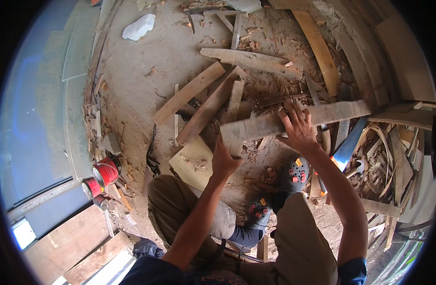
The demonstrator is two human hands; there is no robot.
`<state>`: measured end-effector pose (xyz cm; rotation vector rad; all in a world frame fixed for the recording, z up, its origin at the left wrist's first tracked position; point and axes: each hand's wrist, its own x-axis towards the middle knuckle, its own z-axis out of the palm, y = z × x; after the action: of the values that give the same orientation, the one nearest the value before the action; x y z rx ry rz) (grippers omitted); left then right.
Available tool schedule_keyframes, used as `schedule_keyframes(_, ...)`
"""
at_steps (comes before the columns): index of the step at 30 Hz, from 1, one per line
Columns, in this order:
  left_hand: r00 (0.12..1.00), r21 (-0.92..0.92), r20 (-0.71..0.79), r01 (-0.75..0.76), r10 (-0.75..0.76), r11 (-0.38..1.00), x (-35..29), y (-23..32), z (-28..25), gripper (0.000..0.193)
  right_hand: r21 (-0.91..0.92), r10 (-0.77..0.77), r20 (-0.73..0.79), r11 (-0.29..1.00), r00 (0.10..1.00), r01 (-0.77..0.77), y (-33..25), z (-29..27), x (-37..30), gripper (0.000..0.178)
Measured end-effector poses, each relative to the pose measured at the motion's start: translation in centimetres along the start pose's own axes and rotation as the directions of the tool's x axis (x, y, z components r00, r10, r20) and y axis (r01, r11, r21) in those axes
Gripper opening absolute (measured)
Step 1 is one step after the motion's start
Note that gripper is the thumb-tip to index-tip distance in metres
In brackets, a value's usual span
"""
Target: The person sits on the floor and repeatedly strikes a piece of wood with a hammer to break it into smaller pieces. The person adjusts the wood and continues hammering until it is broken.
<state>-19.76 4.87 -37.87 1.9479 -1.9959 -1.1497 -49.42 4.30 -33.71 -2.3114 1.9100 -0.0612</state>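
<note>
L hand [226, 159] grasping wood plank [263, 126] nr L end, R hand [298, 127] its middle, fingers over far edge; plank held above scrap-littered dirt floor [132, 78], open room far L.

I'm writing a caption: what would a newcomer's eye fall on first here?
First, the long wooden plank, held across the centre by the left hand and right hand. Then two red cans at the left, and the grey shoes with bright charms below the plank.
</note>
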Motion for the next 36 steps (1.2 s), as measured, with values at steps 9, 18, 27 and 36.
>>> schedule_keyframes(9, 0.999, -0.044, 0.026, -0.025, 0.026, 0.999, 0.0, -0.6, -0.3, 0.111, -0.037, -0.031, 0.095, 0.999, 0.995, 0.034, 0.6, 0.6, -1.6, 0.089)
schedule_keyframes(18, 0.987, 0.014, -0.12, -0.108, 0.109, 0.994, 2.1, -1.8, -1.4, 0.108, -0.067, 0.062, -0.11, 0.995, 0.992, -0.069, 0.9, -0.7, 3.0, 0.095)
schedule_keyframes(27, 0.871, -0.215, -0.484, -0.022, -0.087, 0.976, 2.0, -2.6, -1.8, 0.104, -0.04, 0.086, 0.0, 0.995, 0.996, -0.086, -1.7, -2.5, 5.6, 0.095)
schedule_keyframes(36, 0.938, -0.011, -0.347, 0.017, -0.02, 1.0, -0.8, -3.0, -1.7, 0.11, -0.029, 0.089, 0.113, 0.996, 0.99, -0.087, -3.7, -0.6, 6.0, 0.095)
